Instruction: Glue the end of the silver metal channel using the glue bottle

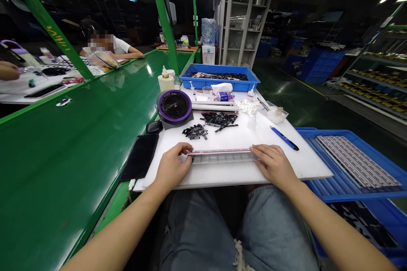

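A long, narrow pale strip with a red line along it [222, 152] spans the space between my two hands, just over the white work board [203, 178]. My left hand [174, 165] pinches its left end between thumb and fingers. At the right end, the fingers and thumb of my right hand [273, 163] close on the strip in the same way. Beyond the strip lie a small heap of short black pieces [195, 131] and a larger heap of longer black pieces [219, 119]. A blue pen-shaped tool [284, 138] rests to the right.
A black phone [140, 156] and a round purple-rimmed device [174, 106] stand at the left. At the back is a blue bin [219, 78]. A blue tray [308, 135] with rows of strips sits right. A co-worker [122, 46] leans beyond the green belt [79, 156].
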`<state>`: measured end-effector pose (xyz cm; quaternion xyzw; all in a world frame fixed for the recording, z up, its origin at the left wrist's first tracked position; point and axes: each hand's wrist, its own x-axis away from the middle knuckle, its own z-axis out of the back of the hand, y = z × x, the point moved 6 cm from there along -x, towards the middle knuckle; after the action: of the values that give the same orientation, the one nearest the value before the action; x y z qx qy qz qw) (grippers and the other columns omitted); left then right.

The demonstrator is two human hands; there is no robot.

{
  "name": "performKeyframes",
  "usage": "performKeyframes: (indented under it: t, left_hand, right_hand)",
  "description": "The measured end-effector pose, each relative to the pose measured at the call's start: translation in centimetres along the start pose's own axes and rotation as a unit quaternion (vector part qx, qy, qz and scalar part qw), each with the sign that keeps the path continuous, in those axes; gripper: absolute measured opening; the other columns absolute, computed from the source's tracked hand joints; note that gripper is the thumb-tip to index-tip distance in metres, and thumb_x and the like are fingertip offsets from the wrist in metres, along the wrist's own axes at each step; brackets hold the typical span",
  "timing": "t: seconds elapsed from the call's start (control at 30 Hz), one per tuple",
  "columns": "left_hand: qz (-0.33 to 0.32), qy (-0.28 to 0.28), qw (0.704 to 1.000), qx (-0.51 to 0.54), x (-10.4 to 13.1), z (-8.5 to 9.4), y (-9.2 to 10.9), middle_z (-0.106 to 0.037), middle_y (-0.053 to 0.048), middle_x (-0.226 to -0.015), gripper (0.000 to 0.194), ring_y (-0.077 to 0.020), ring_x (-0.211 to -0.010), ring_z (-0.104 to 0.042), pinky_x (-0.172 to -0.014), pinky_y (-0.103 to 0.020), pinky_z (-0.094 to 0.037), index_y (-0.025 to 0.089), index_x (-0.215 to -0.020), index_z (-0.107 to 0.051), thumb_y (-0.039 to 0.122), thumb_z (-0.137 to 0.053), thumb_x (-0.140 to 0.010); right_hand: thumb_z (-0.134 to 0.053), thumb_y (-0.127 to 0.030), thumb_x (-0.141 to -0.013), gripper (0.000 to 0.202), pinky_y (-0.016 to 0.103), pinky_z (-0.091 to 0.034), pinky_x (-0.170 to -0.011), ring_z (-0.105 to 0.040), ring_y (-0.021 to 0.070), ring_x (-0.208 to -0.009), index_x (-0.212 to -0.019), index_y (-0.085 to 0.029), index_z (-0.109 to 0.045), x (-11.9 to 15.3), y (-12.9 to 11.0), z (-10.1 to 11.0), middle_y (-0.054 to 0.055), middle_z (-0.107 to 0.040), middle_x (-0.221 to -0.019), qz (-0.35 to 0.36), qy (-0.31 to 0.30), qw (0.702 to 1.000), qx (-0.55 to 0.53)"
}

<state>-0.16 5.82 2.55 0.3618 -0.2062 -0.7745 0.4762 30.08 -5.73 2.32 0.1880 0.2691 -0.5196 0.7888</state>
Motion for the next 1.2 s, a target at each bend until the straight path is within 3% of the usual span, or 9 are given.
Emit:
performKeyframes:
  t: [0.17, 0.33, 0.47, 0.67, 0.87, 1.07, 1.2]
  left_hand:
    - [-0.013, 0.017, 1.0, 0.0, -0.3, 0.4, 0.5, -0.071, -0.006, -0.106, 0.029, -0.023, -0.103, -0.064, -0.096, -0.041, -0.049, 0.021, -0.109, -0.062, 0.026, -0.06, -0.08]
    - [0.027, -0.052, 0.996, 0.062, -1.1, -0.1, -0.2, -0.072, -0.007, -0.108, 0.033, -0.0222, -0.103, -0.065, -0.094, -0.04, -0.05, 0.02, -0.116, -0.059, 0.029, -0.055, -0.084]
    - [0.038, -0.098, 0.993, 0.047, -1.5, -0.4, -0.2, -0.067, -0.009, -0.118, 0.035, -0.0244, -0.11, -0.062, -0.094, -0.041, -0.05, 0.02, -0.119, -0.059, 0.033, -0.048, -0.088]
    - [0.029, -0.12, 0.992, 0.026, -1.6, -0.6, 0.2, -0.065, -0.009, -0.123, 0.038, -0.0256, -0.117, -0.059, -0.106, -0.044, -0.043, 0.019, -0.121, -0.058, 0.034, -0.044, -0.089]
    - [0.045, -0.113, 0.992, 0.028, -1.4, -0.7, 0.1, -0.065, -0.008, -0.12, 0.037, -0.0247, -0.113, -0.06, -0.102, -0.041, -0.045, 0.021, -0.119, -0.06, 0.034, -0.044, -0.088]
    - [0.034, -0.111, 0.993, 0.002, -2.1, -0.3, 0.3, -0.07, -0.007, -0.114, 0.037, -0.0235, -0.104, -0.064, -0.088, -0.035, -0.052, 0.02, -0.115, -0.065, 0.031, -0.051, -0.083]
    - [0.01, -0.109, 0.991, -0.075, -2.4, 0.0, 0.7, -0.076, -0.004, -0.105, 0.033, -0.0236, -0.089, -0.069, -0.081, -0.034, -0.054, 0.024, -0.109, -0.071, 0.036, -0.057, -0.082]
  right_hand:
    - [-0.057, -0.019, -0.092, 0.042, 0.044, -0.05, -0.092, -0.066, 0.0248, -0.108, -0.134, -0.022, -0.057, -0.6, 0.8, -0.2, 0.01, -0.069, -0.121, -0.018, -0.026, 0.999, -0.021]
    - [-0.057, -0.023, -0.093, 0.04, 0.044, -0.05, -0.092, -0.066, 0.0243, -0.107, -0.133, -0.021, -0.058, -1.7, 1.5, -0.3, 0.009, -0.07, -0.122, -0.04, -0.081, 0.995, -0.051]
    - [-0.058, -0.024, -0.093, 0.04, 0.044, -0.05, -0.092, -0.065, 0.025, -0.107, -0.132, -0.021, -0.06, -1.9, 1.8, -0.5, 0.008, -0.069, -0.123, -0.048, -0.098, 0.993, -0.051]
    - [-0.058, -0.023, -0.091, 0.042, 0.045, -0.051, -0.091, -0.066, 0.0259, -0.107, -0.134, -0.023, -0.06, -1.9, 1.9, -0.5, 0.008, -0.07, -0.122, -0.052, -0.1, 0.992, -0.052]
    - [-0.056, -0.024, -0.093, 0.041, 0.045, -0.051, -0.091, -0.066, 0.0264, -0.106, -0.133, -0.022, -0.06, -2.0, 1.8, -0.3, 0.008, -0.07, -0.121, -0.052, -0.102, 0.992, -0.049]
    - [-0.057, -0.024, -0.091, 0.041, 0.045, -0.05, -0.091, -0.066, 0.0254, -0.105, -0.132, -0.023, -0.06, -1.8, 1.9, -0.7, 0.008, -0.07, -0.12, -0.053, -0.089, 0.993, -0.055]
    - [-0.061, -0.024, -0.087, 0.053, 0.047, -0.049, -0.098, -0.062, 0.0273, -0.112, -0.14, -0.022, -0.051, -1.4, 1.6, -0.1, 0.01, -0.066, -0.126, -0.037, -0.029, 0.997, -0.061]
